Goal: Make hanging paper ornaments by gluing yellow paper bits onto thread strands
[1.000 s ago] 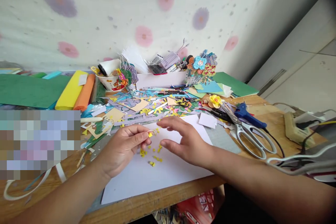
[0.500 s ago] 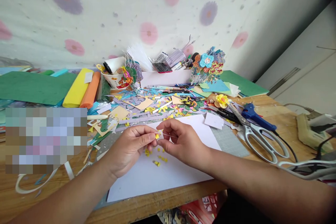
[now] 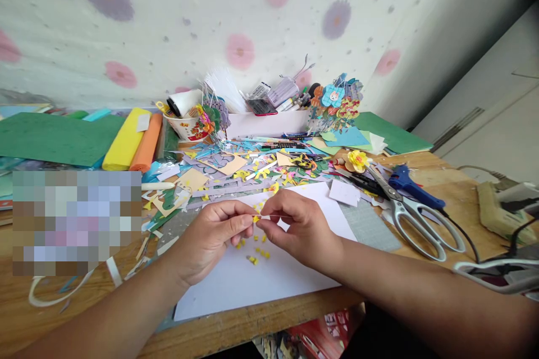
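Note:
My left hand [image 3: 213, 238] pinches a tiny yellow paper piece [image 3: 255, 218] between thumb and forefinger. My right hand [image 3: 301, 227] meets it from the right and pinches a thin wire [image 3: 275, 216] at the same spot. Both hands hover over a white sheet of paper [image 3: 252, 280]. Several small yellow paper bits [image 3: 257, 253] lie on the sheet just under the fingertips.
A heap of coloured paper scraps [image 3: 236, 171] lies behind the sheet. Large scissors [image 3: 415, 219] and a blue glue gun [image 3: 410, 185] are at the right, with a power strip [image 3: 497, 210]. Yellow and orange rolls [image 3: 132, 143] and green paper [image 3: 54, 137] are at the back left.
My right hand has moved from resting open on the white sheet to meet my left hand, and its fingers have closed on the thin wire at the yellow piece.

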Motion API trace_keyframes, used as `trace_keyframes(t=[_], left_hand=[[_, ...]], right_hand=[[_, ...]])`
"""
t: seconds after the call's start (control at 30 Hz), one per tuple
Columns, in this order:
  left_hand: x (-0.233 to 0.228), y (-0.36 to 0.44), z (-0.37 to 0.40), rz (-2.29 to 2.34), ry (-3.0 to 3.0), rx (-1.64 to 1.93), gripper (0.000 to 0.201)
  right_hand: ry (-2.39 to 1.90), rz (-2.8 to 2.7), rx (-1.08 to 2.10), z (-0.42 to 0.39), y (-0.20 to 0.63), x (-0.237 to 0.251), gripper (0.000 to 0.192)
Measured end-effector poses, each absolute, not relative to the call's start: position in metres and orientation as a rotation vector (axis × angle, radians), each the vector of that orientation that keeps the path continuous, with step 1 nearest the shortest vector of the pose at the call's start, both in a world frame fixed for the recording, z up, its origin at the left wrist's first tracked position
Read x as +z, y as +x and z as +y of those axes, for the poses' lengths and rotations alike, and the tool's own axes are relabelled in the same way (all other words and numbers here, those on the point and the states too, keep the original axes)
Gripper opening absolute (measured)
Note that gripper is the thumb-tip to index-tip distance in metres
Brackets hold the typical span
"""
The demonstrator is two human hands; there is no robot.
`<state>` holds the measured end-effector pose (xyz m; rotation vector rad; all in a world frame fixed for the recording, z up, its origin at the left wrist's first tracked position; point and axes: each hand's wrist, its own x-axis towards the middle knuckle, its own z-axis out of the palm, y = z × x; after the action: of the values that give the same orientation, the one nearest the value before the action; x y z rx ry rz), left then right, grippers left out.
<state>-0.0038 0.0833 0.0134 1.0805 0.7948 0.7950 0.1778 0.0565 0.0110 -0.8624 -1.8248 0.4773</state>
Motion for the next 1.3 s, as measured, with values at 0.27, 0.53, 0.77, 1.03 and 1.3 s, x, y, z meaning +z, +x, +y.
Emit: trace_keyframes(t=[0.27, 0.53, 0.77, 1.03, 1.3], left_hand=[[0.012, -0.005, 0.082, 0.799, 1.048, 0.801, 0.019], [0.011, -0.005, 0.082, 0.813, 1.066, 0.792, 0.019], [0.013, -0.007, 0.084, 0.829, 1.26, 0.832, 0.009], [0.015, -0.008, 0.081, 0.972, 1.759, 0.916, 0.01], [0.016, -0.006, 0.079, 0.975, 2.034, 1.078, 0.009]], right_hand=[[-0.81, -1.971, 0.187, 0.057, 0.182, 0.012, 0.008], [-0.804, -2.026, 0.227, 0.059, 0.182, 0.016, 0.011], [-0.798, -2.1, 0.336, 0.06, 0.187, 0.022, 0.012], [-0.943, -2.131, 0.366, 0.059, 0.189, 0.027, 0.012], [-1.047, -2.052, 0.441, 0.059, 0.189, 0.03, 0.009]])
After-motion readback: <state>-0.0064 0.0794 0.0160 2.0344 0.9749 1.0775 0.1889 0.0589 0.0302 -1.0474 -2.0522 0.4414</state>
